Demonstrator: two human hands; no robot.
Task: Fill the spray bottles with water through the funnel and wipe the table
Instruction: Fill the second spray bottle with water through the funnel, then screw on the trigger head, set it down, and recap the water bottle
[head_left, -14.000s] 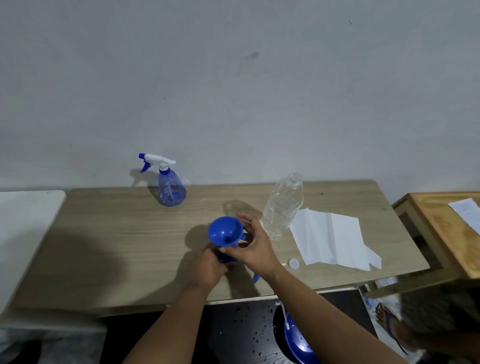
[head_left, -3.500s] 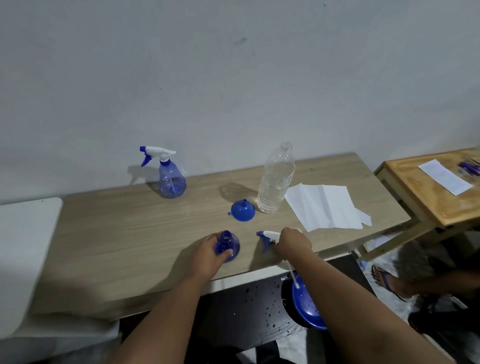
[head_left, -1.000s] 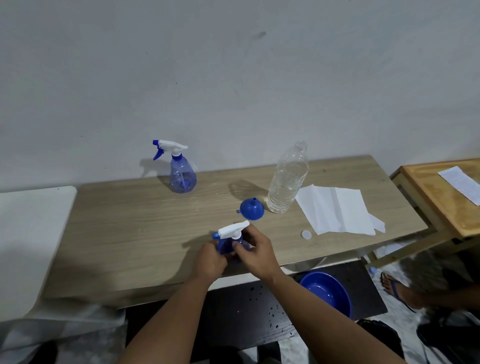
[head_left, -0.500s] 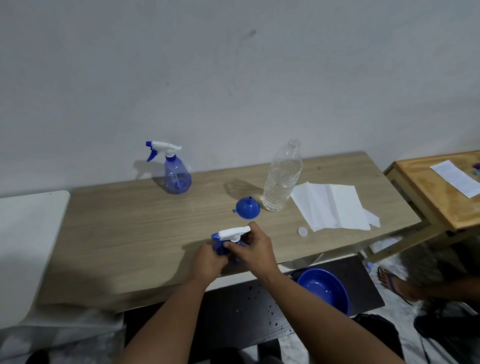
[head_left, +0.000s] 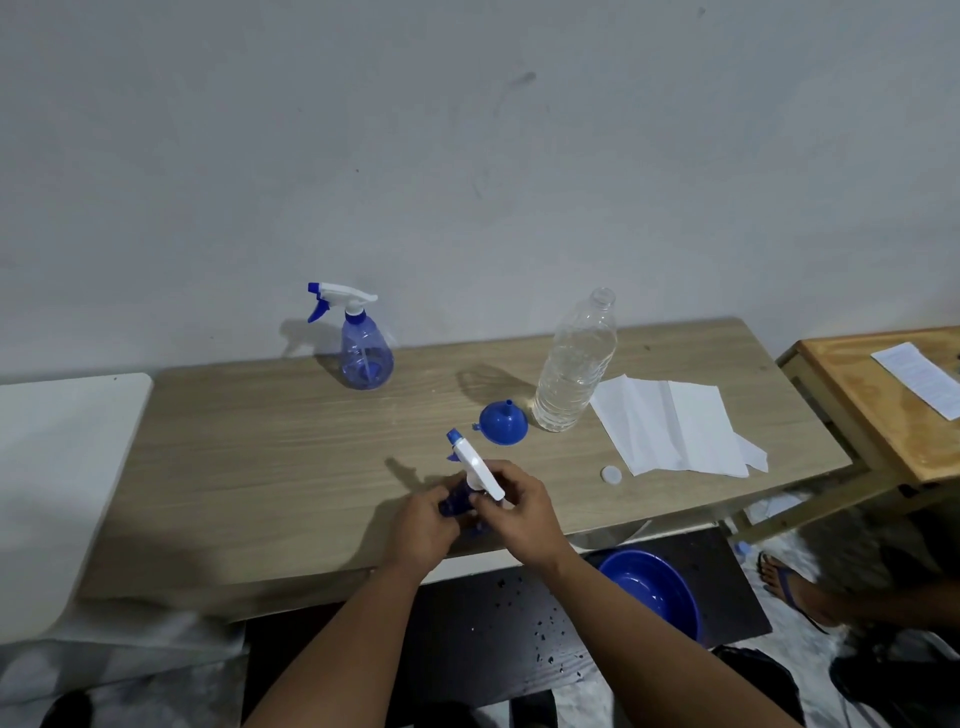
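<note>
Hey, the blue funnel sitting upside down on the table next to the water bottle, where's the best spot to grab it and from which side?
Pinch the narrow spout of the funnel from above. It rests wide mouth down with the spout pointing up, so the stem is probably the easiest hold. Come from the near left, since the water bottle stands close on its right.

Funnel (head_left: 503, 424) left of water bottle (head_left: 574, 364); tissue (head_left: 670, 424) right.

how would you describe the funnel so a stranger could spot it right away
On the long wooden table, find the clear water bottle standing uncapped. The funnel sits at its base, mouth down, spout up: small, solid blue, unlike the translucent spray bottles.
</note>
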